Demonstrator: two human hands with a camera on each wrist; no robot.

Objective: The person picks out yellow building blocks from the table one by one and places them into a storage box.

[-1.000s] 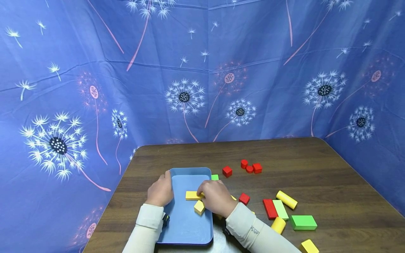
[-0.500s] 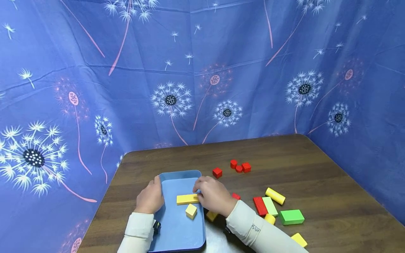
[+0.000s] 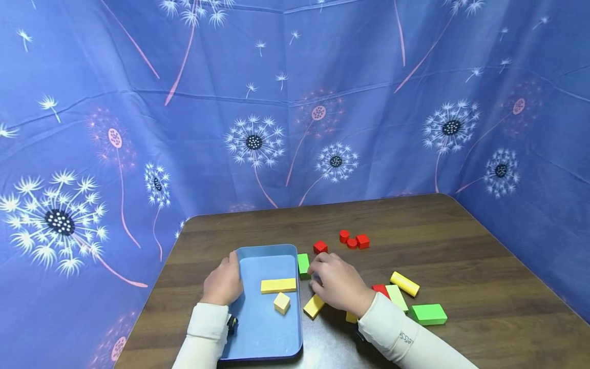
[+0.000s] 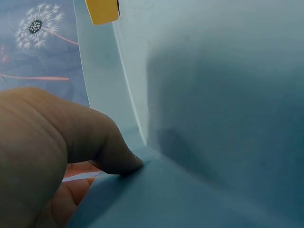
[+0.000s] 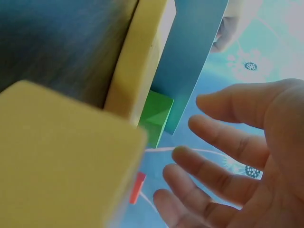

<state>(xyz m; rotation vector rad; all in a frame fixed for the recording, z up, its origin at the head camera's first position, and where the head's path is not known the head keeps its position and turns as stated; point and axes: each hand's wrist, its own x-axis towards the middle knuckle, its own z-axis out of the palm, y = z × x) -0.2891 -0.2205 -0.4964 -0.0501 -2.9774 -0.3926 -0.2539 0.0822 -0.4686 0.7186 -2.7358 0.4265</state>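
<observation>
My left hand (image 3: 223,282) grips the left rim of a shallow blue tray (image 3: 266,335). In the left wrist view its thumb (image 4: 111,152) presses the inside of the wall, with fingers outside. A long yellow block (image 3: 278,285) and a yellow cube (image 3: 282,303) lie in the tray. Right of the tray, my right hand (image 3: 343,284) hovers over the table, holding nothing; the right wrist view shows its fingers (image 5: 218,180) apart and loosely bent. Closest to it are a yellow block (image 3: 314,306) and a green block (image 3: 303,265) beside the tray wall.
Several small red blocks (image 3: 362,241) lie farther back on the wooden table (image 3: 258,225). To the right are a yellow cylinder (image 3: 404,284), a pale green block (image 3: 397,298) beside a red one, and a green block (image 3: 428,314). A blue dandelion cloth (image 3: 295,113) hangs behind.
My right hand has let go of the long yellow block, leaving it in the tray, and has moved right, out over the table. The left hand keeps its grip. The head view shifted slightly.
</observation>
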